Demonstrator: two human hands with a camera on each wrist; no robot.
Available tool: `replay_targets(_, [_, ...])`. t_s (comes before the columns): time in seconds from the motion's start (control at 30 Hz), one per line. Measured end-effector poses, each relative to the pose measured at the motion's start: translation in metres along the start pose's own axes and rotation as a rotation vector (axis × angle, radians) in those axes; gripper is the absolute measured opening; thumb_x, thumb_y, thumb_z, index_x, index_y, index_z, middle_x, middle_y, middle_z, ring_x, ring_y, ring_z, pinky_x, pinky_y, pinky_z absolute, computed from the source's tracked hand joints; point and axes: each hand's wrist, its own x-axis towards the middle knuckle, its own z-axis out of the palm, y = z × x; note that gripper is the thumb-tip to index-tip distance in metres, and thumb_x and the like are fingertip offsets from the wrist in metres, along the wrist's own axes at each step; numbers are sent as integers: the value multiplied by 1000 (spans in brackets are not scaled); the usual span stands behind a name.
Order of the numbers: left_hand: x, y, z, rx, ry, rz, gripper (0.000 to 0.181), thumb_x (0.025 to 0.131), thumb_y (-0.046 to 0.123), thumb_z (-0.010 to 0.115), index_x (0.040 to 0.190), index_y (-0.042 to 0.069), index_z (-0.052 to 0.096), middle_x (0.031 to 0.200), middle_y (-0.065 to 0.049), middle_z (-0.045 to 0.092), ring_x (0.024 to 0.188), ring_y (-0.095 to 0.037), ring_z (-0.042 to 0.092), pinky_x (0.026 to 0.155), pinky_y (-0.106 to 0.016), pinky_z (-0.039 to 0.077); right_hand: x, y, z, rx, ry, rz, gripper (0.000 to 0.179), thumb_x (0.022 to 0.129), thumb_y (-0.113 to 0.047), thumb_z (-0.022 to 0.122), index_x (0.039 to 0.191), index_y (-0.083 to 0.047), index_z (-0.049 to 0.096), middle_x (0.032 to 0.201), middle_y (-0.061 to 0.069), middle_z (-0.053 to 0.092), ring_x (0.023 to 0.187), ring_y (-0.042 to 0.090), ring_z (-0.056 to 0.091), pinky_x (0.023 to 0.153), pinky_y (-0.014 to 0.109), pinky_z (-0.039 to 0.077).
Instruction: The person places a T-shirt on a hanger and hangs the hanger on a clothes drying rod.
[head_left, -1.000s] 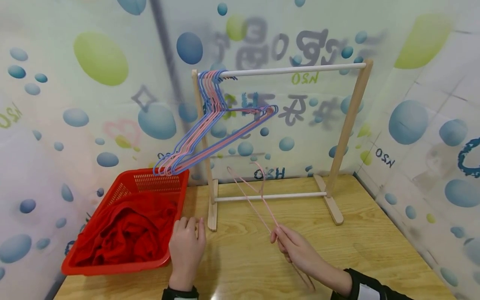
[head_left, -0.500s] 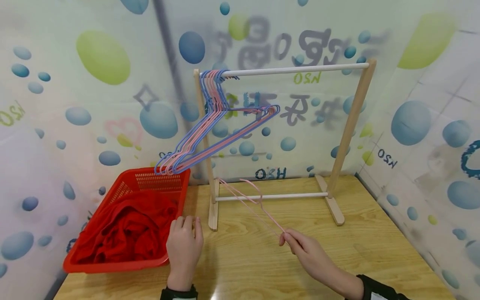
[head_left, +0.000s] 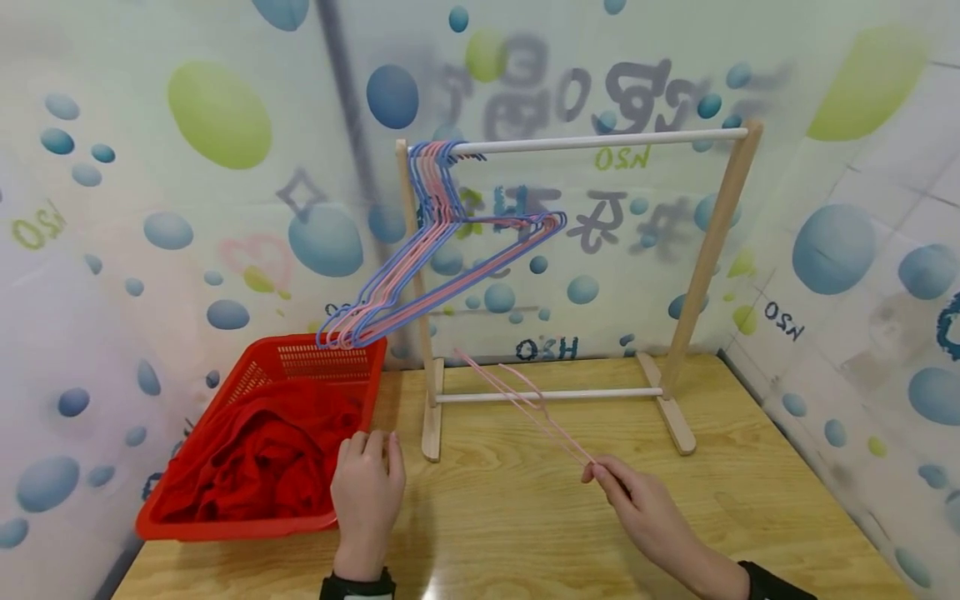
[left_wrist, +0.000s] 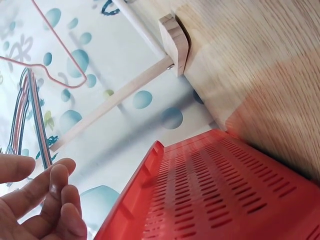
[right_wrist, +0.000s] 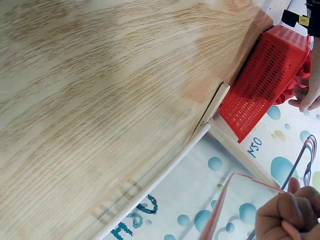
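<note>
At far left, a red slotted plastic basket (head_left: pixel 247 530) is holding crumpled red cloth (head_left: pixel 277 454). Beside its near right corner, the left hand (head_left: pixel 367 483) is resting with fingers loosely bent, gripping nothing. Blue and pink wire hangers (head_left: pixel 433 177) are bunching at the left end of a wood-and-white clothes rack (head_left: pixel 711 250). In front of the rack, a single pink hanger (head_left: pixel 570 438) is slanting above the table (head_left: pixel 495 533), its long axis running from the right hand (head_left: pixel 641 504) up and leftward, its hook curling toward upper left. The right hand is pinching its near end. The wood-grain table is reaching back to pale walls (head_left: pixel 577 42) printed with blue and green bubbles and lettering.
</note>
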Motion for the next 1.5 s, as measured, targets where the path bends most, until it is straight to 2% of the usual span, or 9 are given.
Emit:
replay_targets(0.27, [3,-3,-4,-3,81,16,18,90,9,73,80,-6,72,74,-16,59,72,-34,55,57,-46,50,-2,11,-8,-77,102,-95,25,104,-6,55,95,-23,70,58,-19,28,49,-8,19,43,17,28])
replay_targets(0.67, [5,-6,-14,-13,58,-29,19,91,11,71,81,-4,73,75,-15,61,73,-32,56,56,-47,50,-3,29,-19,-220,241,-211,27,94,2,68,89,-25,73,55,-22,29,47,-12,19,40,13,23])
replay_targets(0.83, [3,-8,-17,-24,72,-39,19,91,12,71,81,-4,74,75,-16,62,74,-34,57,57,-49,51,-2,33,-23,-225,278,-278,33,87,9,72,84,-24,73,54,-23,32,47,-14,20,40,10,23])
replay_targets(0.93, [3,-10,-22,-24,84,-46,19,92,12,71,82,-5,74,77,-17,63,76,-35,58,59,-51,52,-2,34,-23,-239,286,-288,34,84,9,74,82,-25,72,55,-25,33,48,-15,20,41,10,22])
replay_targets(1.13, [4,-15,-42,-15,108,-48,15,90,10,72,82,-3,74,78,-16,64,76,-34,57,61,-52,51,-2,37,-24,-255,292,-300,34,82,9,76,81,-25,72,57,-26,38,48,-14,21,42,8,22])
replay_targets(1.23, [5,-19,-57,-6,95,-35,12,88,10,75,82,0,75,76,-13,64,74,-32,57,60,-50,50,-2,39,-23,-250,293,-319,34,80,10,77,80,-24,72,59,-24,47,47,-14,22,42,8,23])
replay_targets(1.33, [10,-26,-77,7,47,-34,11,85,11,80,88,0,77,77,-11,64,73,-30,57,60,-48,49,-2,39,-23,-243,292,-339,35,80,11,76,79,-24,71,61,-22,54,47,-14,23,42,7,23])
replay_targets(1.5, [25,-43,-110,65,-84,-67,40,78,13,88,111,-3,73,90,-15,66,85,-32,58,70,-52,51,-5,40,-21,-226,295,-392,41,77,15,75,78,-25,69,61,-25,50,49,-17,21,42,6,22])
